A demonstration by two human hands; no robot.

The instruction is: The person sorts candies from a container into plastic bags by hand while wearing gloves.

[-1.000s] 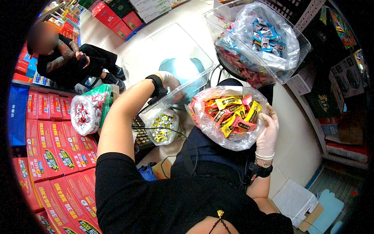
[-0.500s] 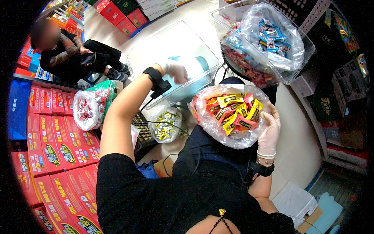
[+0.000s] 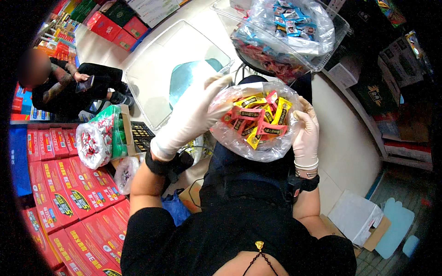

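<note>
A clear plastic bag (image 3: 262,151) of red and yellow wrapped candies (image 3: 271,129) rests on my lap with its mouth wide. Its right rim is pinched in my gloved right hand (image 3: 306,138). At the left rim is my gloved left hand (image 3: 193,117), fingers apart and nothing seen in them. Whether those fingers touch the plastic, I cannot tell. Beyond the left hand stands a clear plastic bin (image 3: 138,87) with a pale blue shape showing at its bottom.
Another clear bin (image 3: 317,66) at the far right holds bags of blue and red candies. Left are a bag of red-and-white candies (image 3: 91,145), a black basket (image 3: 142,131) and stacked red boxes (image 3: 78,179). A seated person (image 3: 69,87) holds a phone at the far left.
My left hand has come out of the clear bin, back to the candy bag's left side. My right hand still grips the rim. The whole view has shifted slightly.
</note>
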